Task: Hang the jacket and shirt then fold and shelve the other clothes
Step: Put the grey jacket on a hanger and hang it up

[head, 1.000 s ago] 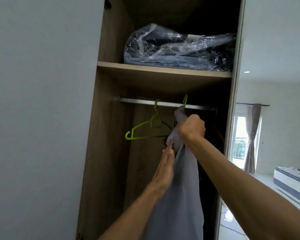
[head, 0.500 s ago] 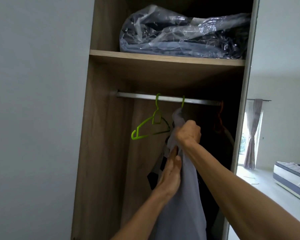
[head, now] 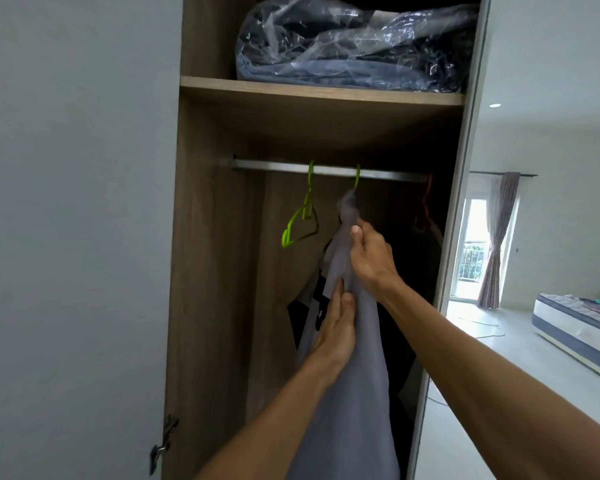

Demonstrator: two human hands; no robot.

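We have the long grey cloth garment (head: 361, 393) on a green plastic hanger hook (head: 357, 174) near the middle of the steel wardrobe rail (head: 267, 165), just right of an empty green plastic hanger (head: 300, 225). Our right hand (head: 371, 259) grips the cloth just below the hook. Our left hand (head: 336, 325) lies lower, fingers straight along it; pinching or only pressing, we cannot tell. We judge it best to draw the cloth down evenly, hook seated, shoulders level, before letting go.
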